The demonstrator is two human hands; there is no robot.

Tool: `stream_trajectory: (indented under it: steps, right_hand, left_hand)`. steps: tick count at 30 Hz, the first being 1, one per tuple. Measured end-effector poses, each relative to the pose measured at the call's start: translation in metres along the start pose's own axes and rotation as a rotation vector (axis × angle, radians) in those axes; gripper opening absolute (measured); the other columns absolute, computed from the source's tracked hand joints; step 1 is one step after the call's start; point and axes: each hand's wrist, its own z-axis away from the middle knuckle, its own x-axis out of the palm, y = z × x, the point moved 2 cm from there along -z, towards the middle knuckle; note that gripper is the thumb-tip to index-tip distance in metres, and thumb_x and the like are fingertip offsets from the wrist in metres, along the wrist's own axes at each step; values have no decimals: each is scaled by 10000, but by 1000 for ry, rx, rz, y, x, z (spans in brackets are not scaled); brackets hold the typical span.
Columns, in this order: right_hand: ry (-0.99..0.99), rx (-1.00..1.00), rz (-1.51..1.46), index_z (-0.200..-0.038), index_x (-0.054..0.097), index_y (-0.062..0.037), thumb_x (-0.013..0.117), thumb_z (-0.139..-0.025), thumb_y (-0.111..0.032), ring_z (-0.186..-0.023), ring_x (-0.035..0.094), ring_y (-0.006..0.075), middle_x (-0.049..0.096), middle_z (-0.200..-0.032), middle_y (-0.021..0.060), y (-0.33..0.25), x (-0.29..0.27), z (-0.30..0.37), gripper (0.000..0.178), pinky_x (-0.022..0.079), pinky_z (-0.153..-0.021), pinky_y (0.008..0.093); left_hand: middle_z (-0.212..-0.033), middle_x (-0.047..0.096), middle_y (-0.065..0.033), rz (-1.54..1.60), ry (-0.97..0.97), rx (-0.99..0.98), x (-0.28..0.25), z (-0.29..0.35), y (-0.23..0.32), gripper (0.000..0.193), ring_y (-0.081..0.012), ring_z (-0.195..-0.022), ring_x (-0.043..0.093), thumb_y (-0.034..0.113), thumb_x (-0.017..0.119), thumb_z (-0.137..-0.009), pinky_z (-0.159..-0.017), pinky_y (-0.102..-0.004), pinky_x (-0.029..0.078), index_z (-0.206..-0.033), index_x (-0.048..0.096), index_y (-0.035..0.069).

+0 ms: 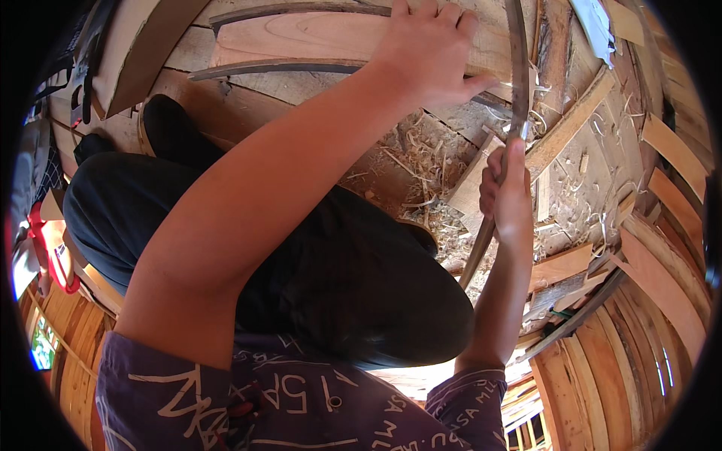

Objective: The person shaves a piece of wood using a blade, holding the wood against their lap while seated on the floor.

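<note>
My left hand [436,56] lies across a pale wooden board [301,36], its fingers reaching over the far side and the thumb apart. Dark, slightly curved strips [282,68] run along both long edges of the board. To the right, my right hand [508,188] is closed round a long, narrow, dark brown strip [517,68], bent by the lens. It runs from the top of the picture down past my fist towards my knee. A small shiny metal piece shows just above the fist; what it belongs to, I cannot tell.
Curly wood shavings [425,161] litter the plank floor beside my bent knee [406,301]. Loose wooden slats [575,120] and offcuts [560,267] lie at the right. A cardboard-like panel [147,49] stands at upper left. Slatted wooden walls [594,376] curve round behind.
</note>
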Motion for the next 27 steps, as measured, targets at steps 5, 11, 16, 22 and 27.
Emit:
stream_trajectory:
  steps: [5,11,16,22,27]
  right_hand:
    - [-1,35,-50,-682,343,-163,268,-993,-618,-412,255,37,293,-524,-75,21,-4,43,556,179,-377,230]
    - [0,-18,21,-691,341,-163,275,-1011,-583,-400,238,39,287,-521,-81,6,0,2,532,178,-371,232]
    - [3,41,-51,-690,341,-162,284,-994,-616,-411,242,34,289,-523,-79,9,0,23,549,171,-374,227]
    - [-40,35,-58,-695,360,-159,281,-994,-615,-411,256,32,293,-520,-81,16,0,30,551,180,-375,226]
    - [-26,-41,-43,-698,355,-153,289,-1000,-605,-412,245,35,296,-532,-75,-13,10,-5,548,184,-375,232]
  left_hand:
    - [-1196,606,-106,-123,96,-5,8,7,-4,752,-264,-1122,572,627,615,-784,-954,-538,366,-1263,554,51]
    - [-1147,600,-152,27,12,-10,-7,4,0,726,-302,-1103,558,571,605,-810,-914,-509,392,-1244,542,-7]
    - [-1159,596,-156,-71,130,9,8,6,-4,735,-302,-1108,555,576,608,-806,-908,-513,394,-1250,535,-5]
    - [-1173,581,-187,70,-1,-32,-15,4,-4,745,-331,-1113,541,558,608,-809,-924,-522,388,-1260,520,-29]
    - [-1176,579,-194,-78,30,-2,1,4,-1,755,-340,-1105,546,567,607,-805,-928,-526,384,-1272,511,-19]
